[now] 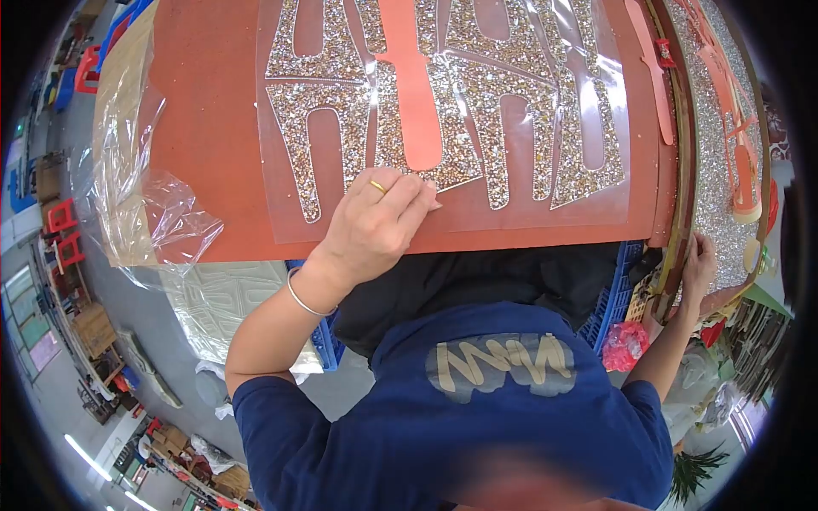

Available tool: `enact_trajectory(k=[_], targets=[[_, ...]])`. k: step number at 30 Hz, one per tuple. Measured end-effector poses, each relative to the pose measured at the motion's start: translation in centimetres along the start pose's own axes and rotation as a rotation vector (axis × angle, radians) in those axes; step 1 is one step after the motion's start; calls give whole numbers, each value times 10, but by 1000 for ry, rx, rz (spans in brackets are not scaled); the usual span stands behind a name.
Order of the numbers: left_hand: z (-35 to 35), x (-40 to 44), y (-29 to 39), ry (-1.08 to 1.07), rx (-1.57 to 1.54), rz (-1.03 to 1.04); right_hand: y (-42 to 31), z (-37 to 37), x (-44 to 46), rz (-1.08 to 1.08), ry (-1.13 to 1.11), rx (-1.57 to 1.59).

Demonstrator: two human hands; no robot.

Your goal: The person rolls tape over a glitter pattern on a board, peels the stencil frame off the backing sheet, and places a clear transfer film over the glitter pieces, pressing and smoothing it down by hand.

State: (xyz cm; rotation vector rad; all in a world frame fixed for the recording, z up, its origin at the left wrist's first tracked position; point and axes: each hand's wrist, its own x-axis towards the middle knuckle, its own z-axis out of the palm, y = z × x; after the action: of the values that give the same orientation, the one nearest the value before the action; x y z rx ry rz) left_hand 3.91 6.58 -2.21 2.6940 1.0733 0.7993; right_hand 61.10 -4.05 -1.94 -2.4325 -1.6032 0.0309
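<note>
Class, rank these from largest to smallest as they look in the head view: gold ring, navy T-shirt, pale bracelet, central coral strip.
1. Navy T-shirt
2. Central coral strip
3. Pale bracelet
4. Gold ring

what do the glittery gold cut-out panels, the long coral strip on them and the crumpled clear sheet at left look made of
Glittery gold cut-out panels: perhaps glitter-coated synthetic, given the coarse sparkling flecks. Long coral strip: smooth, matte, possibly leatherette or foam; no weave shows. Crumpled clear sheet: likely glossy plastic film, see-through with bright creases.
</note>
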Motion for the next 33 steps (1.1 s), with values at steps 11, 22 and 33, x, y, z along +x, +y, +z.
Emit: enact_trajectory(k=[11, 22, 33], targets=[[-3, -8, 6, 56, -107, -219, -295, 47, -18, -793, -93, 628], [5, -15, 10, 139, -89, -285, -376, 80, -26, -1276, -126, 549], [-6, -10, 23, -31, 17, -313, -321, 54, -10, -1050, -78, 506]])
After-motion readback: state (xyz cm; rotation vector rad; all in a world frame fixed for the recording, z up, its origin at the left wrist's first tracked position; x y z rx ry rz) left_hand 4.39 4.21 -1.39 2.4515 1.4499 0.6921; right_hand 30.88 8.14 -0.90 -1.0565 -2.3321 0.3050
